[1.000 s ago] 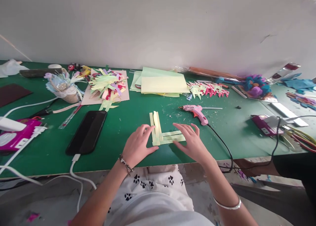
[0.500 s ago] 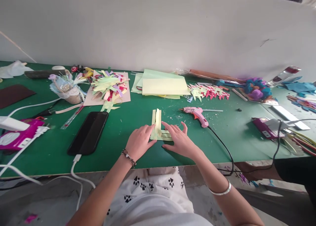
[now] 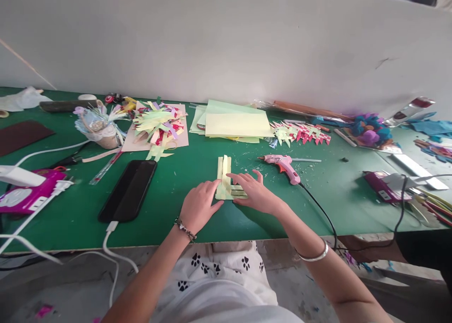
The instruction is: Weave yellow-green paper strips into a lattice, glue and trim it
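Pale yellow and light green paper strips (image 3: 222, 178) lie crossed in an L shape on the green table, several upright and several running right. At their lower left edge rests my left hand (image 3: 201, 201), its thumb apart from its fingers, steadying the strips from the side. My right hand (image 3: 257, 194) is over the right-hand ends of the strips, fingers spread, with the index fingertip close to the upright strips and the thumb low by the bottom edge. Part of the sideways strips is hidden under it.
A pink glue gun (image 3: 284, 165) lies right of the strips, its cord trailing off the front edge. A black phone (image 3: 127, 191) charges at left. Behind are paper sheets (image 3: 237, 124), a strip pile (image 3: 158, 123) and woven paper (image 3: 300, 133). Another person's arm (image 3: 374, 250) is at lower right.
My right hand has shifted slightly left, its index finger now nearer the upright strips. My left hand stays at the strips' edge. The view has moved slightly.
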Motion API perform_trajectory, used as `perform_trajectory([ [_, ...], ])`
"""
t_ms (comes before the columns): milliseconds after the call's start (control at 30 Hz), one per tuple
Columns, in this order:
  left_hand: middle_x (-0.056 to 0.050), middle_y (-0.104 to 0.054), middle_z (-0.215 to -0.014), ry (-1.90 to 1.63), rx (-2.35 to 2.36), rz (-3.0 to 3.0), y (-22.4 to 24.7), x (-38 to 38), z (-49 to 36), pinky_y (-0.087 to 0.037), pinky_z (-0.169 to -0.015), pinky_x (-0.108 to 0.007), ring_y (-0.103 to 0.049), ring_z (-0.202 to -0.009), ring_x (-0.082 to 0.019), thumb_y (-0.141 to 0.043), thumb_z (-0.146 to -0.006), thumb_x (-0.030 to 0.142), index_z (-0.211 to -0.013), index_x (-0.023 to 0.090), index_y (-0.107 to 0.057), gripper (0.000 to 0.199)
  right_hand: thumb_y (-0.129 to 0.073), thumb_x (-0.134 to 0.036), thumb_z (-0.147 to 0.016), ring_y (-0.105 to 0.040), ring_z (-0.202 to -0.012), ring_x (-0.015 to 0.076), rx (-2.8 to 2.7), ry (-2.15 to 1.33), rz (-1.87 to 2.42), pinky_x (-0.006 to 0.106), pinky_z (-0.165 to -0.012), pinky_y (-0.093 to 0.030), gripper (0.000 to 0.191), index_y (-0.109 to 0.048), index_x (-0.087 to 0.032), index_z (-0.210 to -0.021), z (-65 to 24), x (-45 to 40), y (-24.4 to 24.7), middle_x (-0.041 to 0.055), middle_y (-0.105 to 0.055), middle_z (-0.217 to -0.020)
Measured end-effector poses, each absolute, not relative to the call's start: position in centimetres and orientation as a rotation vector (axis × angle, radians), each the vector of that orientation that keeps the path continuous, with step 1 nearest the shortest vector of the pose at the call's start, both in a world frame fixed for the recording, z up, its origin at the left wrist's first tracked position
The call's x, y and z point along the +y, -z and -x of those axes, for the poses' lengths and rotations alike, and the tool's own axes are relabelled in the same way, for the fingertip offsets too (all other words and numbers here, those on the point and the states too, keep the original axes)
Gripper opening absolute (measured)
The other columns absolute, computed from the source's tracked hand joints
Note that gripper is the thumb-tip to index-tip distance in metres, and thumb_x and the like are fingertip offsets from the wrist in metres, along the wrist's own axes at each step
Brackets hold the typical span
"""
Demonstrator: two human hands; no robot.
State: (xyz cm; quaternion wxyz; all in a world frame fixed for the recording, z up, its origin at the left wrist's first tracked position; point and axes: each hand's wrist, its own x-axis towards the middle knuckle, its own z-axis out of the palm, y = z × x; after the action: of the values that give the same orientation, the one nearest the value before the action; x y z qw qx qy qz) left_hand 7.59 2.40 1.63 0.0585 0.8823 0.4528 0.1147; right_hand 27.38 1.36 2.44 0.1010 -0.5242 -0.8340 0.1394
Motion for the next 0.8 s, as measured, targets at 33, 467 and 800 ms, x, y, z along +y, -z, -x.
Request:
perform_trajectory([
  [33,-0.005,-0.062,-0.094,-0.361,1.382,-2.651,-1.6,2.2,-7.5,-0.045,-0.06,-0.027,-0.06,-0.082,-0.02,-0.058,-0.08,0.027,-0.117,0.02,-0.043,0.041,-0.055,-0.025,-0.078,-0.051,-0.103,0.0216,-2.466,-0.418,1.536,0.055,-0.102,-0.014,0.06,-0.029,-0.027,-0.132,-27.4,1.4,-2.4,0.0045,-0.058,-0.104],
  [467,-0.002,-0.065,-0.089,-0.517,1.412,-2.521,-1.7,0.0,-6.5,-0.045,-0.056,-0.026,-0.062,-0.067,-0.015,-0.052,-0.083,0.029,-0.118,0.022,-0.042,0.037,-0.054,-0.026,-0.079,-0.054,-0.102,0.0214,-2.546,-0.421,1.425,0.054,-0.101,-0.017,0.057,-0.031,-0.028,-0.131,-26.9,0.4,-2.7,0.0044,-0.06,-0.104],
  [800,-0.004,-0.06,-0.101,-0.501,1.382,-2.508,-2.8,2.2,-5.5,-0.048,-0.06,-0.025,-0.061,-0.078,-0.016,-0.042,-0.087,0.029,-0.105,0.021,-0.056,0.024,-0.055,-0.033,-0.081,-0.055,-0.095,0.0219,-2.521,-0.434,1.435,0.051,-0.097,-0.023,0.058,-0.03,-0.024,-0.132,-25.6,-1.1,-3.1,0.0062,-0.06,-0.098],
])
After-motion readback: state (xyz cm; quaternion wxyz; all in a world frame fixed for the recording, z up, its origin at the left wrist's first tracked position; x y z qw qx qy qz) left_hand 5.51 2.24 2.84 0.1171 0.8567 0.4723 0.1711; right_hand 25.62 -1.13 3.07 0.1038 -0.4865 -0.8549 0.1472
